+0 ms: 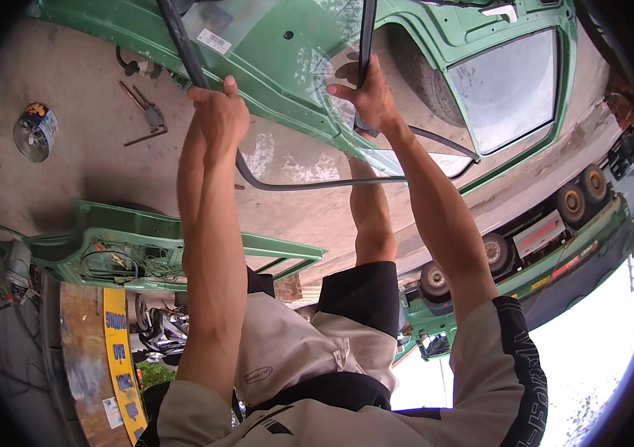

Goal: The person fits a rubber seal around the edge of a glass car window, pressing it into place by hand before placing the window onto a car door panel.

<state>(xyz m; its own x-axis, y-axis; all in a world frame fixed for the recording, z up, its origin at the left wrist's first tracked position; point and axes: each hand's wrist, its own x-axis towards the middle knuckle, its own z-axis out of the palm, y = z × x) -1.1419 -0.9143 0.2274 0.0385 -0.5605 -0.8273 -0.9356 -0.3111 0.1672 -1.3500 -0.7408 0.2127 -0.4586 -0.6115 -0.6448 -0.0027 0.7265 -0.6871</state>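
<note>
Both my hands hold a large clear glass pane edged with a black rubber seal. My left hand is closed around the seal at the left edge, its thumb pointing up. On the right, my right hand grips the black edge, thumb out over the glass and some fingers visible behind it. A length of the seal curves out to the right beyond that hand. Through the glass shows a green vehicle body. A white label appears near the pane's upper left.
A paint-stained can and a metal bar tool lie on the concrete floor at left. Nearer, there is a green vehicle door with exposed wiring. The green body has a side window. At right stands a green truck.
</note>
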